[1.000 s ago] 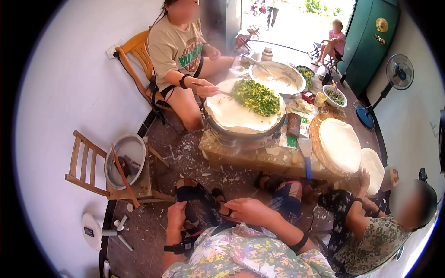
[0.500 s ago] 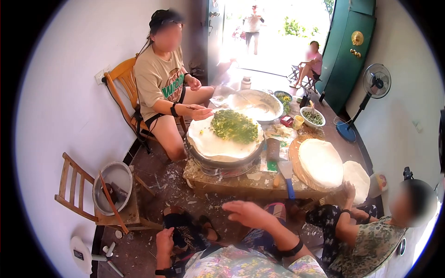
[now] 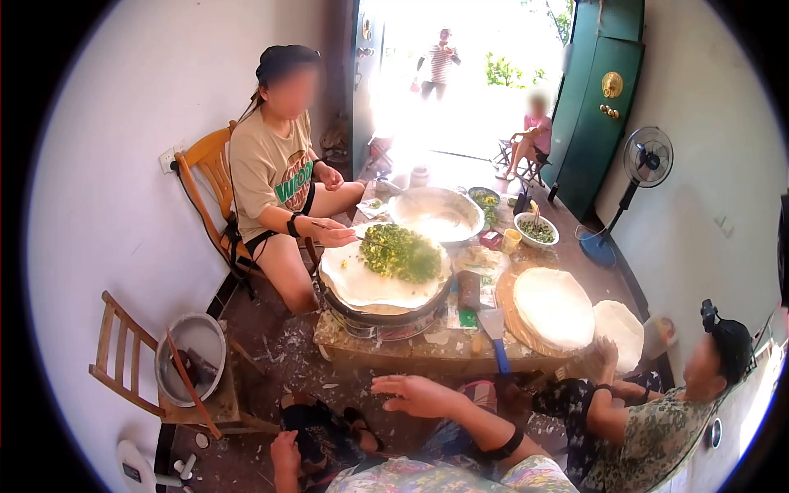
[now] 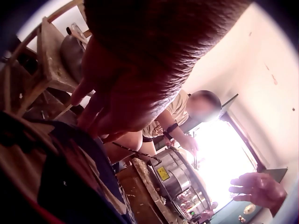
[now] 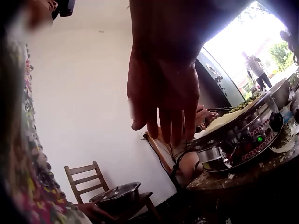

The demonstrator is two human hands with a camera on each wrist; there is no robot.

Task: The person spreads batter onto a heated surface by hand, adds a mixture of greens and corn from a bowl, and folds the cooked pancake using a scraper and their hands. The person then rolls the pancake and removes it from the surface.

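Note:
My right hand [image 3: 419, 396] is held in the air before the table, fingers extended and slightly spread, touching nothing; in the right wrist view the same hand [image 5: 166, 93] hangs near the griddle's side. My left hand [image 3: 286, 452] is low by my left knee; in the left wrist view its loosely bent fingers [image 4: 93, 107] hold nothing, and contact with the leg is unclear. On the round electric griddle [image 3: 382, 318] lies a pale flatbread [image 3: 345, 275] with chopped green and yellow filling [image 3: 403, 255]. A seated person [image 3: 279, 177] holds a thin utensil at the filling.
On the table [image 3: 353, 349] are a large bowl [image 3: 436, 215], a blue-handled scraper [image 3: 496, 337] and stacked dough rounds [image 3: 555, 308]. Another person [image 3: 674, 419] sits at right, by a separate dough round [image 3: 620, 333]. A chair with a basin [image 3: 191, 359] stands left.
The head view has tilted upward and shifted. My right hand has risen from near my lap and moved out in front of me. My left hand stays by the knee.

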